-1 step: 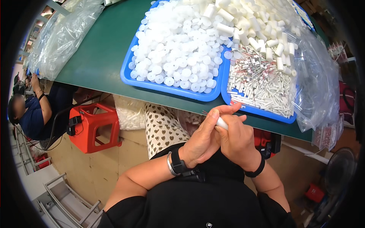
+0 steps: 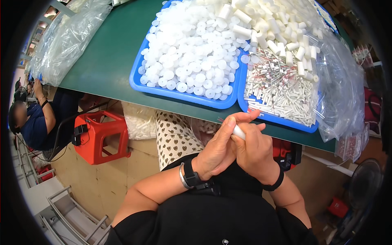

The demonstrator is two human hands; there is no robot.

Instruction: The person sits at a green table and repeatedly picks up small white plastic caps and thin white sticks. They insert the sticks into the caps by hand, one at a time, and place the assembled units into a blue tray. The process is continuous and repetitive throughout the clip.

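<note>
My two hands meet in front of my body, just off the table's near edge. A smooth white cylinder sits between them, tilted, its lower part hidden by fingers. My right hand is closed around it, thumb pressed along its side. My left hand is closed too, its thumb tip against the cylinder's upper end and its index finger reaching behind it. Thin wire-like ends poke out beside the left thumb; what they belong to is hidden. Nearest the hands is a blue tray of small white tubes and leaded parts.
Another blue tray holds many translucent white discs. White foam-like cylinders are heaped behind. Clear plastic bags lie on the green table at right and left. A red stool and a seated person are left; a fan stands right.
</note>
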